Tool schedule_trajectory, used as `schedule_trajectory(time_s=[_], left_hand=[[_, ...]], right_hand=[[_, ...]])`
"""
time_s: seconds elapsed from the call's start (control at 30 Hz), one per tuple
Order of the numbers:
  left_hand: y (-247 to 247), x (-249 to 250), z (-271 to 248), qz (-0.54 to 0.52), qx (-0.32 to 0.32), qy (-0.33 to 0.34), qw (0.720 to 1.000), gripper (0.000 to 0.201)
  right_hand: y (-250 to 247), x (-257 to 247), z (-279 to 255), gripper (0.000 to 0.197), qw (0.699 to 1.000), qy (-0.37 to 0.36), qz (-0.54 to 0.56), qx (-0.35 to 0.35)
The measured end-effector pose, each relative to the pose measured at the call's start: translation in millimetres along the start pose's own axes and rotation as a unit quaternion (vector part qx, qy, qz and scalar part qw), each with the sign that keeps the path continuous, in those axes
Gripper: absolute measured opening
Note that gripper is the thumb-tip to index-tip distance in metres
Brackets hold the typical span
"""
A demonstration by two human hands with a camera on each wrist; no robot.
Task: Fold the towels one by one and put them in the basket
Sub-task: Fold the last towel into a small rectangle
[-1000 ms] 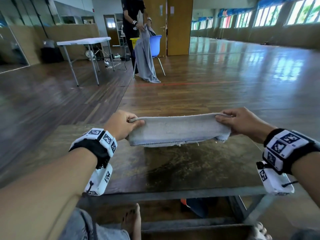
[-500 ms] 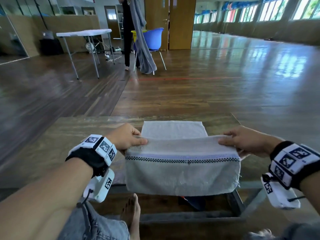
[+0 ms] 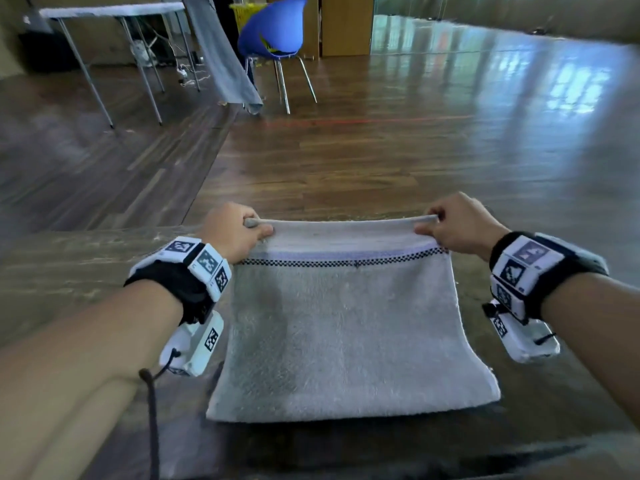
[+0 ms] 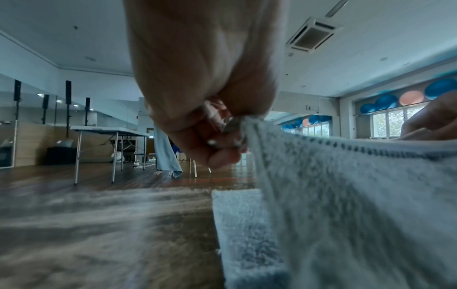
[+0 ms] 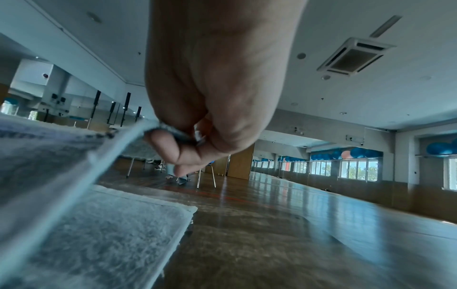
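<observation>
A grey towel (image 3: 343,327) with a black-and-white checked band lies on the dark worn table (image 3: 69,271), folded over itself. My left hand (image 3: 239,230) pinches its far left corner and my right hand (image 3: 446,226) pinches its far right corner, holding that edge raised and taut. In the left wrist view the left hand (image 4: 222,140) grips the towel (image 4: 346,195) corner above a lower layer that lies flat. The right wrist view shows the right hand (image 5: 183,140) pinching the towel (image 5: 74,176) edge, with the lower layer flat beneath. No basket for this table is in view.
Beyond the table stretches a glossy wooden floor (image 3: 415,150). At the back left stand a white folding table (image 3: 110,12) and a blue chair (image 3: 273,32), with a long grey cloth (image 3: 221,60) hanging beside it.
Both hands carried the pinched towel edge away from me across the table, so the top layer now covers most of the lower one. The view tilted down.
</observation>
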State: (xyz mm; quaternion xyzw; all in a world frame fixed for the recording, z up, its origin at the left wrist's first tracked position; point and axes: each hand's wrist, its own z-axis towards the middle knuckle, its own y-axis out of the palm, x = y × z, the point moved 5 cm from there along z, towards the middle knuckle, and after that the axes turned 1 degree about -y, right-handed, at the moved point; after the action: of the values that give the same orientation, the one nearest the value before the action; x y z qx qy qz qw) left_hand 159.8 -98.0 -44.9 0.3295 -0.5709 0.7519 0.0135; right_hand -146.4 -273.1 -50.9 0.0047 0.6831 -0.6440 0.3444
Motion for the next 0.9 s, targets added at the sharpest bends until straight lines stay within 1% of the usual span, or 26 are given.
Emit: schedule_trajectory(time_s=[0.1, 0.13, 0.2, 0.27, 0.33, 0.4, 0.5, 0.6, 0.7, 0.8, 0.9], left_hand=[[23.7, -10.3, 22.9, 0.027, 0.009, -0.022, 0.999, 0.025], [31.7, -12.3, 27.0, 0.03, 0.008, -0.028, 0.999, 0.022], [43.2, -15.6, 31.1, 0.021, 0.014, -0.041, 0.999, 0.016], [46.0, -14.6, 30.4, 0.012, 0.032, -0.042, 0.999, 0.01], [43.8, -5.7, 26.9, -0.005, 0.033, -0.03, 0.999, 0.006], [37.9, 12.6, 19.5, -0.018, 0.031, -0.008, 0.999, 0.007], [25.8, 54.4, 0.1, -0.017, 0.042, 0.057, 0.997, 0.008], [23.6, 98.5, -29.6, -0.082, 0.005, 0.125, 0.989, 0.006], [23.5, 132.1, -56.7, -0.124, -0.003, 0.169, 0.978, 0.009], [24.9, 148.8, -75.9, -0.136, 0.013, 0.212, 0.968, 0.013], [27.9, 144.3, -81.5, -0.144, 0.017, 0.204, 0.968, 0.016]], right_hand=[[28.7, 6.0, 25.0, 0.032, 0.999, 0.017, -0.024, -0.036], [37.2, 8.0, 28.5, 0.029, 0.998, 0.018, -0.039, -0.045], [48.4, 10.2, 29.6, 0.023, 0.997, 0.014, -0.055, -0.045], [52.2, 12.0, 27.8, 0.025, 0.998, 0.011, -0.044, -0.036], [50.3, 8.8, 22.3, 0.027, 0.999, -0.004, -0.032, -0.037], [42.4, -1.0, 11.9, 0.026, 0.999, -0.027, -0.013, -0.033], [23.6, -23.5, -12.3, 0.021, 0.997, -0.064, 0.052, 0.013], [8.3, -46.7, -44.9, 0.019, 0.986, -0.095, 0.124, 0.055], [-3.8, -63.9, -75.0, 0.02, 0.97, -0.112, 0.193, 0.098], [-9.5, -71.3, -95.0, 0.021, 0.95, -0.111, 0.271, 0.109], [-4.6, -74.7, -107.5, 0.024, 0.94, -0.11, 0.31, 0.088]])
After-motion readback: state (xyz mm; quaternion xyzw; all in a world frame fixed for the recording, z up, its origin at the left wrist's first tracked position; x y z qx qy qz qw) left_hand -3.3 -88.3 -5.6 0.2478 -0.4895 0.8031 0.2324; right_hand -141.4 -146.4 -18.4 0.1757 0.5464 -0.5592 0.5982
